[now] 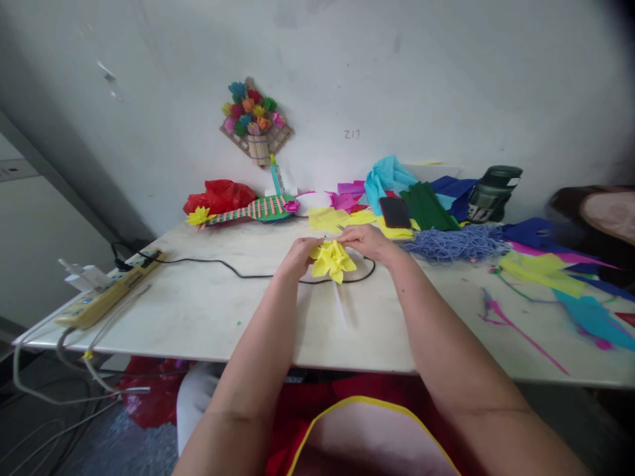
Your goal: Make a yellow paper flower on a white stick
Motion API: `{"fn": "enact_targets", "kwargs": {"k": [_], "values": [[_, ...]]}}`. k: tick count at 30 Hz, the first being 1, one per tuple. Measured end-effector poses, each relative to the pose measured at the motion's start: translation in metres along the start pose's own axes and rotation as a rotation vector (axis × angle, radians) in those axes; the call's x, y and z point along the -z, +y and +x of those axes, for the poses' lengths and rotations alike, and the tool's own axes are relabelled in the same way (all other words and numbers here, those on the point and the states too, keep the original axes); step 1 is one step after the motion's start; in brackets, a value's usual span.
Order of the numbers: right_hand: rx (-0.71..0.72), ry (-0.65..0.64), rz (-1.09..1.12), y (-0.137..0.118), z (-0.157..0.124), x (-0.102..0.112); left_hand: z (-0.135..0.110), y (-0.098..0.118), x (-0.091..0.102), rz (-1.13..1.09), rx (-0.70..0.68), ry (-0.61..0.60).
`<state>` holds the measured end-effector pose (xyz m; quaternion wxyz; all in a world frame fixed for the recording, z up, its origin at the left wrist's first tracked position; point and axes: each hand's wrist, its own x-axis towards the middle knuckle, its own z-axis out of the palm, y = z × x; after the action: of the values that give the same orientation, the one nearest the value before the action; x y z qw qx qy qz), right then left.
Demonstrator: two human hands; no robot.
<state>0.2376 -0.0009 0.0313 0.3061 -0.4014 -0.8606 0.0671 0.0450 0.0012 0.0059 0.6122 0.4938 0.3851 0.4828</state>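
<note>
A yellow paper flower (332,260) with pointed petals is held just above the white table (208,317), near its middle. My left hand (297,256) pinches the flower's left side with closed fingers. My right hand (366,241) grips it from the upper right, fingers curled over the petals. Both forearms reach forward from the bottom of the view.
A black cable (238,271) loops under my hands from a yellow power strip (106,291) at the left edge. Coloured paper sheets (391,178), a black phone (395,212), purple yarn (454,243), a dark bottle (491,193) and a paper guitar (253,210) lie behind. Paper scraps (565,277) cover the right.
</note>
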Motion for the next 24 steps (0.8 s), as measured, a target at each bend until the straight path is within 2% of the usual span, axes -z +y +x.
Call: {"fn": "enact_targets", "kwargs": {"k": [7,11,18,24], "values": [[-0.090,0.023,-0.017,-0.012,-0.001,0.006,-0.007,0.008,-0.001,0.098,-0.054,-0.023],[-0.131,-0.021,-0.013,-0.010,-0.003,0.009,-0.007,0.008,0.001,0.147,-0.074,-0.057],[-0.100,-0.167,0.077,-0.001,-0.006,0.009,-0.006,0.006,0.003,0.206,-0.103,-0.104],[-0.064,-0.139,0.054,0.000,-0.004,0.008,-0.007,0.008,0.004,0.247,-0.123,-0.129]]}}
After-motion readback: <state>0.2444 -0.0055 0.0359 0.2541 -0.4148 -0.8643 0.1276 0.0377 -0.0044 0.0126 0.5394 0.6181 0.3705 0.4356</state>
